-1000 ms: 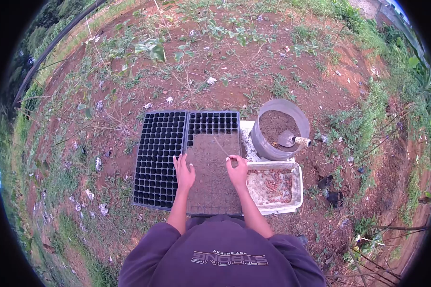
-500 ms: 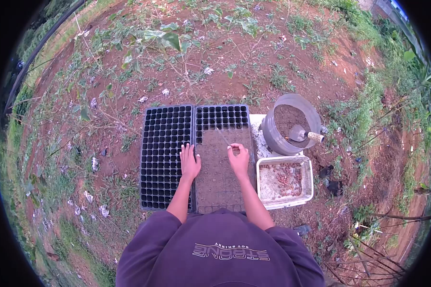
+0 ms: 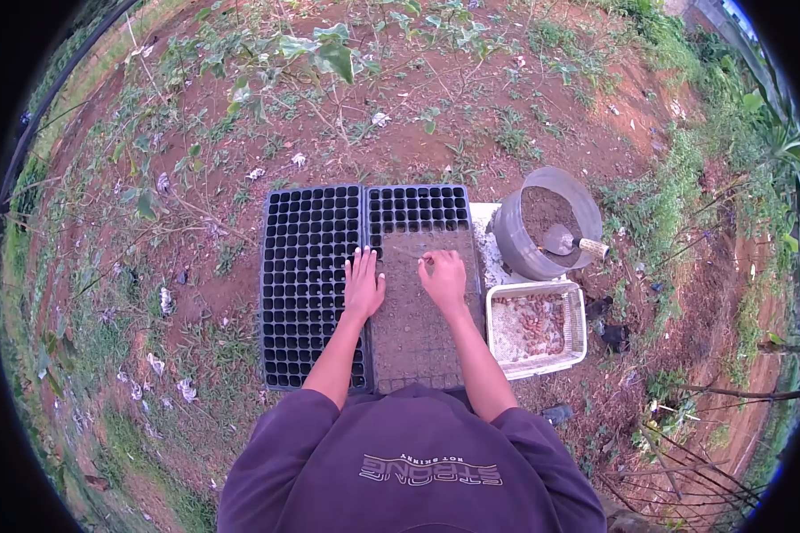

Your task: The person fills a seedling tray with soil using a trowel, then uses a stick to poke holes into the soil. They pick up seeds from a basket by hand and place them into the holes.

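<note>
The left hand (image 3: pixel 363 284) reaches forward, palm down over the seam between the empty-celled tray (image 3: pixel 309 293) and the mostly soil-filled tray (image 3: pixel 422 210), fingers straight and slightly parted. The right hand (image 3: pixel 444 277) bends over the soil, its thumb and fingers pinched narrowly on a thin, blurred stick (image 3: pixel 405 252) pointing left above the filled cells.

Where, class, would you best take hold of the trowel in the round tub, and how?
Probably by the handle of the trowel, coming from the person's right and closing around the grip. The handle points to that side, its end jutting past the rim of the tub, while the blade lies inward at the soil.
</note>
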Action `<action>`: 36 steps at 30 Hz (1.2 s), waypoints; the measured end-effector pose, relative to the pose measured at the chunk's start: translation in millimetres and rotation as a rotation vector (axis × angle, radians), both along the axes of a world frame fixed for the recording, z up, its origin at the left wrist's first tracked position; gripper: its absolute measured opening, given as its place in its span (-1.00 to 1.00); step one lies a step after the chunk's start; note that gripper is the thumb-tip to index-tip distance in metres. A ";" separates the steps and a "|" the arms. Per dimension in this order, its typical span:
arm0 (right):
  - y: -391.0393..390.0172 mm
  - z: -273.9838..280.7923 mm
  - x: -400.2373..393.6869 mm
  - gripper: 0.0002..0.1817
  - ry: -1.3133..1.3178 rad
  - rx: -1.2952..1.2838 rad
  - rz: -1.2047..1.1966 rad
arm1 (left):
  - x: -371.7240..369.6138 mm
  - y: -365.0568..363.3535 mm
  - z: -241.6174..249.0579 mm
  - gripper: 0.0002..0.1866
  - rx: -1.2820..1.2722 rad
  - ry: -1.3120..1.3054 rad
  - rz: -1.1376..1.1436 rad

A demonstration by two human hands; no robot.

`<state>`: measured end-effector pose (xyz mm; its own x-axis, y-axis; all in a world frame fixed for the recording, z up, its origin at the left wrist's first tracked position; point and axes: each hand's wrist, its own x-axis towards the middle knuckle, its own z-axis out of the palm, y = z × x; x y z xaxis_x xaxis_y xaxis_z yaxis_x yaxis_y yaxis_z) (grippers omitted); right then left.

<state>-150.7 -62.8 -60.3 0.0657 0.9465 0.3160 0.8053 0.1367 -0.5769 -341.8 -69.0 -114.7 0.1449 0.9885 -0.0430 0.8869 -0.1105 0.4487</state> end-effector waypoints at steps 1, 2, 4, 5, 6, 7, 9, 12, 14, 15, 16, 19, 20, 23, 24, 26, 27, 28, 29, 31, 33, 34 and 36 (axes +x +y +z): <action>1.6 1.3 -1.1 -0.85 -0.066 -0.014 0.031 | -0.3 0.6 0.5 -0.35 0.003 0.026 -0.011; 3.4 2.7 -2.7 -0.85 -0.068 -0.012 0.030 | -0.9 2.1 1.3 -0.35 0.005 0.024 -0.012; 6.1 5.0 -6.0 -0.84 -0.190 -0.022 0.038 | -2.6 4.2 -1.2 -0.35 -0.021 0.052 -0.026; 7.4 6.1 -7.5 -0.84 -0.192 -0.021 0.036 | -3.2 4.7 -2.4 -0.35 -0.012 0.071 -0.027; 8.5 7.6 -8.7 -0.84 -0.215 -0.026 0.037 | -3.6 4.8 -3.4 -0.35 -0.011 0.068 -0.029; 10.2 9.0 -9.7 -0.84 -0.239 -0.030 0.039 | -3.9 5.6 -4.5 -0.36 0.005 0.068 -0.028; 12.9 11.1 -12.0 -0.85 -0.257 -0.036 0.041 | -4.5 6.7 -5.7 -0.37 0.018 0.064 -0.027; 16.9 11.4 -17.4 -0.85 -0.274 -0.056 0.051 | -6.4 8.8 -6.4 -0.39 0.027 0.036 -0.013; 23.1 11.5 -23.0 -0.85 -0.278 -0.059 0.056 | -6.5 11.1 -6.3 -0.42 0.048 -0.007 -0.003; 25.4 10.9 -26.8 -0.86 -0.272 -0.042 0.049 | -6.9 11.9 -7.2 -0.43 0.063 -0.018 0.001; 28.5 10.2 -30.2 -0.87 -0.266 -0.027 0.043 | -7.1 12.7 -8.3 -0.43 0.070 -0.022 0.002; 38.3 9.4 -38.3 -0.84 -0.065 -0.090 0.033 | -6.4 14.6 -9.3 -0.46 0.121 -0.017 0.007; 41.6 9.6 -39.9 -0.84 -0.068 -0.087 0.035 | -6.9 16.7 -8.8 -0.46 0.124 -0.019 0.009; 50.4 1.5 -41.9 -0.83 0.036 -0.145 0.021 | -8.7 19.5 -6.4 -0.48 0.080 -0.019 0.003; 52.7 -2.0 -41.7 -0.82 0.101 -0.188 0.043 | -9.0 19.2 -7.8 -0.49 0.094 -0.018 -0.003; 53.7 -9.3 -39.7 -0.80 0.167 -0.235 0.062 | -8.8 18.3 -10.5 -0.49 0.104 -0.018 -0.010; 52.7 -10.1 -39.0 -0.79 0.176 -0.215 0.074 | -8.4 17.7 -11.6 -0.50 0.150 -0.003 -0.019; 51.4 -11.0 -38.4 -0.78 0.186 -0.196 0.084 | -8.3 17.1 -12.8 -0.50 0.197 0.012 -0.030; 49.2 -12.3 -37.7 -0.78 0.187 -0.200 0.078 | -8.4 16.6 -14.2 -0.50 0.192 0.012 -0.035; 43.9 -10.4 -37.2 -0.79 0.225 -0.143 0.084 | -7.7 17.0 -11.0 -0.48 0.136 0.030 -0.030; 41.4 -9.6 -38.6 -0.78 0.223 -0.160 0.084 | -7.7 16.3 -9.0 -0.48 0.134 0.039 -0.038; 41.6 -9.1 -39.3 -0.78 0.219 -0.172 0.092 | -7.7 16.7 -8.3 -0.48 0.138 0.047 -0.039; 41.3 -7.6 -42.1 -0.78 0.181 -0.150 0.082 | -8.3 16.5 -8.2 -0.48 0.127 0.049 -0.040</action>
